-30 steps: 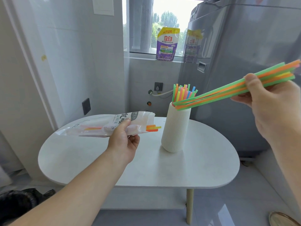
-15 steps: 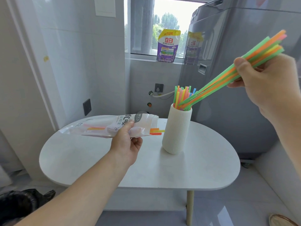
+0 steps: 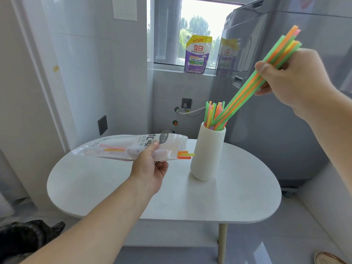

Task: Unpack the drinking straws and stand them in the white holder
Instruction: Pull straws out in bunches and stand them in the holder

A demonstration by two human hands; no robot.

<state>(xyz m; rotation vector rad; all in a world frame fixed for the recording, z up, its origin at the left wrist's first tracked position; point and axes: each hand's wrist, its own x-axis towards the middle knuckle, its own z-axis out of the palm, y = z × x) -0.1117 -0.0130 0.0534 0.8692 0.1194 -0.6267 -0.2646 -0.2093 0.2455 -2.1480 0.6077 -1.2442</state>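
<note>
The right hand (image 3: 297, 80) is raised high and pinches a bundle of green, orange and yellow straws (image 3: 253, 80) between thumb and fingers, gripping them nearer their upper ends. From this hand the bundle slants down and to the left, and its lower ends dip into the mouth of the white holder (image 3: 208, 153), where they cross other straws (image 3: 213, 115) standing upright inside. The ribbed holder stands on the white bench (image 3: 228, 202), below and to the left of the right hand and just to the right of the left hand. The left hand (image 3: 150, 168) is held lower, over the bench, with its thumb and fingers closed on the middle of a clear plastic straw packet (image 3: 122, 147) that lies roughly level in the air. A few orange and yellow straw ends (image 3: 185, 155) stick out of the packet's open end, on the side toward the holder and near its wall. Beyond both hands, a purple pouch (image 3: 197, 54) sits on the windowsill, and a grey washing machine (image 3: 276, 111) stands behind the right hand.
</note>
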